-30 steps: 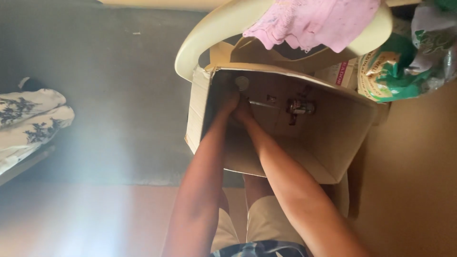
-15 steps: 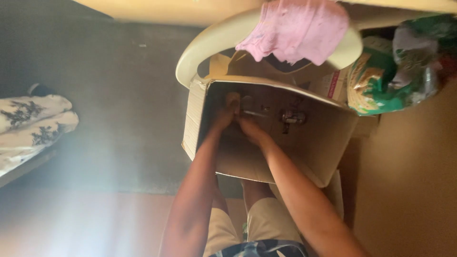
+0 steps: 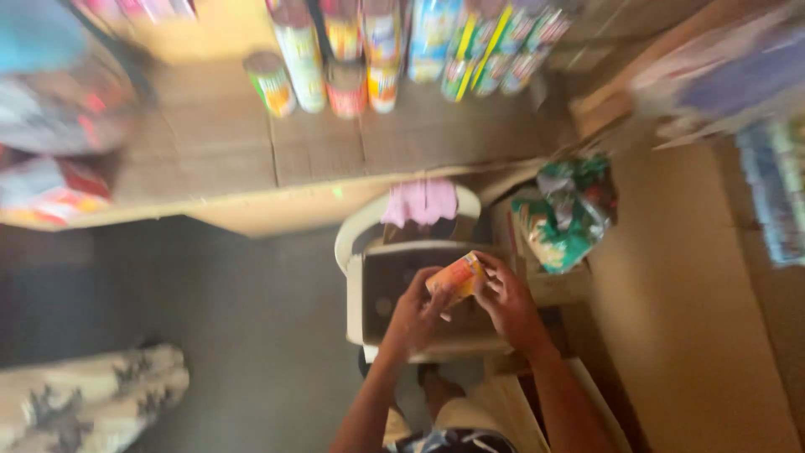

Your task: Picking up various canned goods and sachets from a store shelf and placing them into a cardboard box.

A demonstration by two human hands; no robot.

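Holding one small orange packet (image 3: 457,277) between them, the left hand (image 3: 415,315) and right hand (image 3: 507,302) meet just above an open cardboard box (image 3: 369,289). The left hand's fingers curl round the packet's near end; the right hand's fingers close on its far end, so both hands grip the same packet. Nearest the camera are the person's two forearms and pale shorts (image 3: 465,415), and at the lower left a patterned cushion (image 3: 84,394) lies on the dark floor (image 3: 243,335). Behind the box stands one pale plastic chair (image 3: 356,231) with one pink cloth (image 3: 422,201) draped over its back. Just right of the chair sits one green printed bag (image 3: 566,218), crumpled, touching the box's side. Farther off, a wooden shelf (image 3: 218,159) carries a row of cans (image 3: 272,84); about four can be counted at the front, and the blur hides the rest. To the right of the cans stand tall bright packets (image 3: 495,46), too smeared to count.
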